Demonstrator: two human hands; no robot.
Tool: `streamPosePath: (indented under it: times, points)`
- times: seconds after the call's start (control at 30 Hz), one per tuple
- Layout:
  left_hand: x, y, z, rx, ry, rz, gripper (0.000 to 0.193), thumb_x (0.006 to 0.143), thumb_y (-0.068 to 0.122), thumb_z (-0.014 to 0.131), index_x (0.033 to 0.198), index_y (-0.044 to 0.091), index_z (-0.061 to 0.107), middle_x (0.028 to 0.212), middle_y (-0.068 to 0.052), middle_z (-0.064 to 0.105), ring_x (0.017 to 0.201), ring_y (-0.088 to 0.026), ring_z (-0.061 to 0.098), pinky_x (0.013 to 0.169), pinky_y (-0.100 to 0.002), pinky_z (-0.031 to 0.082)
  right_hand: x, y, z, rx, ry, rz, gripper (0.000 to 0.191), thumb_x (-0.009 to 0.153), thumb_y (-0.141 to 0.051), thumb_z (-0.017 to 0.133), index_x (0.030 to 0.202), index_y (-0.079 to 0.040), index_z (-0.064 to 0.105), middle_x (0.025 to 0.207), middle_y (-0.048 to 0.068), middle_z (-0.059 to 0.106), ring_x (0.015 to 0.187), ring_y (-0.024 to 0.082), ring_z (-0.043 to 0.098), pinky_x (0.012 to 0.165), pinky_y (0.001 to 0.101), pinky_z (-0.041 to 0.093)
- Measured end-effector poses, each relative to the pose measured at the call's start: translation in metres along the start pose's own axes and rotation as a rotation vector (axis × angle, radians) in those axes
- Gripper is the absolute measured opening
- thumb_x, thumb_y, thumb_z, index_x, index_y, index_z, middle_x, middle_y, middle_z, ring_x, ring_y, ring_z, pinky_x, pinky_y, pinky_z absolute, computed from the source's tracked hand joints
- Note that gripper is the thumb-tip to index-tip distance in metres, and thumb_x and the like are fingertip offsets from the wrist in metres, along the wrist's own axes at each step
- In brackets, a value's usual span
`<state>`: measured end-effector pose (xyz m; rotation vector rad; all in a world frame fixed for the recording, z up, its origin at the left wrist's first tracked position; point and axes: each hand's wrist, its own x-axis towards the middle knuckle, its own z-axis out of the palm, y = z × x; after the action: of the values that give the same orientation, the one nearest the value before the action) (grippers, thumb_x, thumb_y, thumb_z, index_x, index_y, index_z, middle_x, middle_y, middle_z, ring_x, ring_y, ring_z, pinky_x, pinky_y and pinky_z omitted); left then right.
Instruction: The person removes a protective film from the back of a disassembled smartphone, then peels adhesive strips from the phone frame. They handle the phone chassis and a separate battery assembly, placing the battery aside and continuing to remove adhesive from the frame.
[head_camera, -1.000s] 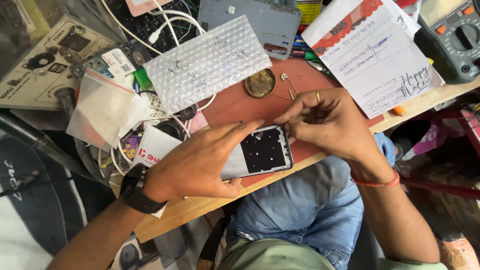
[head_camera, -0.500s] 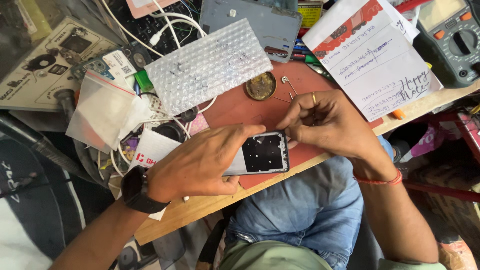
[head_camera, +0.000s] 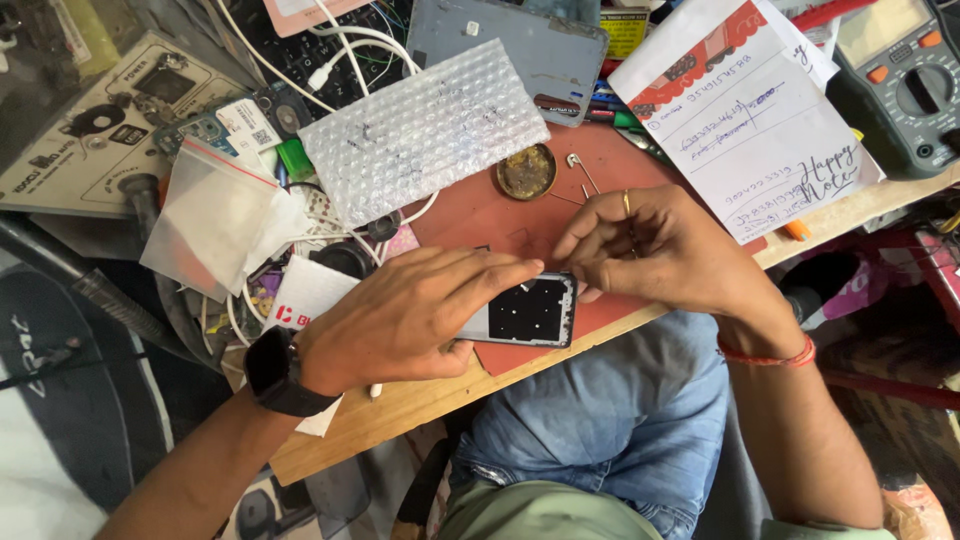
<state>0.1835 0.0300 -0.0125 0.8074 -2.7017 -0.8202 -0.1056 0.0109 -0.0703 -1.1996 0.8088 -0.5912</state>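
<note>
An opened phone frame (head_camera: 530, 312), dark inside with a silver rim, lies on a reddish-brown work mat (head_camera: 470, 215) near the wooden bench's front edge. My left hand (head_camera: 405, 315), with a black watch on the wrist, lies over the frame's left half and pins it to the mat. My right hand (head_camera: 660, 245), wearing a ring and a red wrist thread, has its fingertips pinched together at the frame's top right corner. Whether something tiny sits between those fingertips is hidden.
A sheet of bubble wrap (head_camera: 425, 130), a round tin (head_camera: 527, 171), a safety pin (head_camera: 580, 168), a grey phone back cover (head_camera: 520, 45), white cables and a plastic bag (head_camera: 215, 220) crowd the back. Handwritten paper (head_camera: 755, 115) and a multimeter (head_camera: 905, 85) lie at right.
My left hand has slid a little left along the frame, uncovering more of its dark inside. My right hand's fingertips have come down closer to the frame's corner.
</note>
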Motion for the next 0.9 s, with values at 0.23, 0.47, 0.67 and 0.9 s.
streamPosePath:
  times: [0.23, 0.47, 0.67, 0.9]
  points:
    - [0.002, 0.002, -0.004, -0.050, -0.085, -0.050, 0.089, 0.069, 0.013, 0.072, 0.150, 0.001, 0.036, 0.102, -0.016, 0.062, 0.096, -0.034, 0.063, 0.087, -0.047, 0.048, 0.007, -0.021, -0.002, -0.122, -0.099, 0.009, 0.032, 0.078, 0.005, 0.070, 0.110, 0.004, 0.070, 0.090, 0.007, 0.079, 0.081, 0.010, 0.075, 0.073, 0.0245, 0.060]
    - [0.002, 0.006, -0.008, 0.000, -0.055, 0.052, 0.090, 0.072, 0.015, 0.071, 0.151, -0.003, 0.033, 0.122, -0.019, 0.061, 0.108, -0.036, 0.062, 0.094, -0.046, 0.047, 0.019, -0.052, 0.006, -0.359, -0.121, 0.036, 0.019, 0.075, 0.000, 0.078, 0.092, -0.001, 0.069, 0.078, 0.003, 0.076, 0.071, 0.007, 0.071, 0.065, 0.0229, 0.058]
    - [0.000, 0.005, -0.005, 0.024, -0.005, 0.033, 0.092, 0.069, 0.007, 0.069, 0.151, -0.002, 0.028, 0.142, -0.024, 0.051, 0.121, -0.038, 0.060, 0.098, -0.046, 0.049, 0.031, -0.070, 0.019, -0.605, -0.102, -0.044, 0.019, 0.073, -0.004, 0.079, 0.079, -0.004, 0.061, 0.064, 0.004, 0.068, 0.058, 0.010, 0.068, 0.058, 0.0253, 0.057]
    - [-0.003, -0.004, -0.007, -0.040, -0.034, 0.008, 0.091, 0.071, 0.006, 0.068, 0.152, 0.000, 0.027, 0.140, -0.025, 0.051, 0.122, -0.039, 0.059, 0.100, -0.046, 0.048, 0.038, -0.067, 0.017, -0.528, -0.140, -0.058, 0.024, 0.079, -0.005, 0.081, 0.080, -0.003, 0.057, 0.067, 0.002, 0.069, 0.064, 0.008, 0.071, 0.060, 0.0249, 0.058]
